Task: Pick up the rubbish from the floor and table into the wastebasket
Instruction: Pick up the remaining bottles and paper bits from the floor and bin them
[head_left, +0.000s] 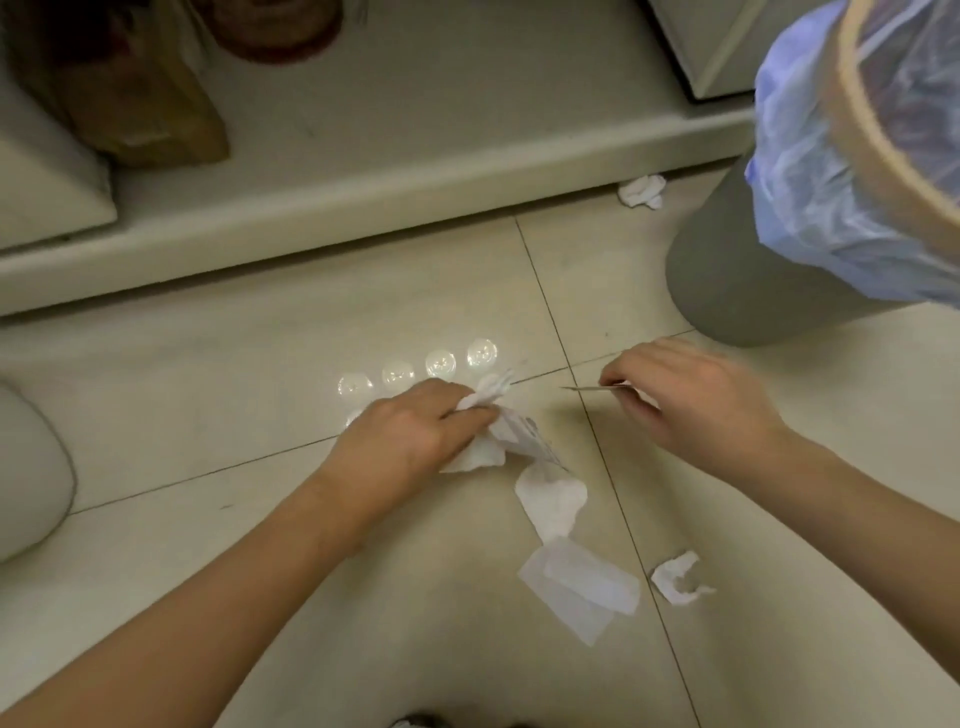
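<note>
1. left hand (415, 426) gripping crumpled tissue wad (491, 434) low over floor (208, 415).
2. right hand (691, 395) pinching thin card (597, 387).
3. lying loose nearby: tissue piece (553, 501), flat wrapper (579, 587), small scrap (678, 577).
4. standing far right: wastebasket (753, 280).

Two hands: left grip (415, 431) and right grip (685, 395). One wastebasket (753, 280). Four loose papers on the floor (208, 545): three below the grips, one above the right grip.

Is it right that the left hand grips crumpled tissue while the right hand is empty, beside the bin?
Not quite. In the head view the right hand pinches a thin card; the left hand does grip crumpled tissue, beside the bin.
</note>
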